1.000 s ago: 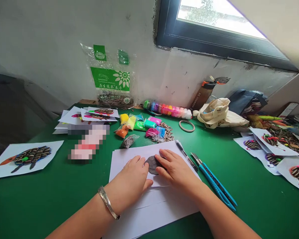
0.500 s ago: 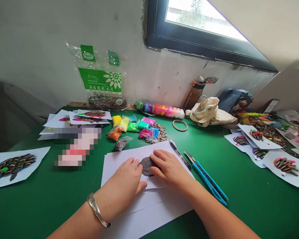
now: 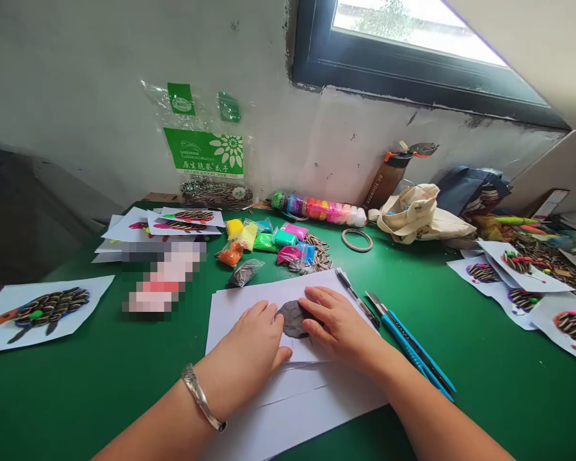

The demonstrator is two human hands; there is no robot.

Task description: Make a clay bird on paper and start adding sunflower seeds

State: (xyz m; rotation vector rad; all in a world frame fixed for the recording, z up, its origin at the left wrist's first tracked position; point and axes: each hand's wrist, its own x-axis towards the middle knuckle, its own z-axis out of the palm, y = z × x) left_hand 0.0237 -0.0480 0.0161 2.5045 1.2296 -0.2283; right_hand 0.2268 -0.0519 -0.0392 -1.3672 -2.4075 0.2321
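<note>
A flat dark grey lump of clay [image 3: 292, 318] lies on a stack of white paper sheets [image 3: 288, 390] on the green table [image 3: 100, 378]. My left hand [image 3: 252, 342], with a silver bangle at the wrist, lies flat on the paper, its fingertips against the clay's left edge. My right hand [image 3: 338, 323] rests on the clay's right side, fingers stretched and pressed onto it. Neither hand grips anything.
Two blue utility knives [image 3: 410, 349] and a pen [image 3: 358, 299] lie right of the paper. Small bags of coloured clay [image 3: 269, 243] and sunflower seeds [image 3: 319, 253] sit behind it, with a tape ring [image 3: 358, 240], cloth bag [image 3: 420, 218] and bottle [image 3: 393, 173]. Seed pictures on paper [image 3: 38, 310] lie at both sides.
My hands stay on the clay and barely shift. Only the camera view swings slightly left and back.
</note>
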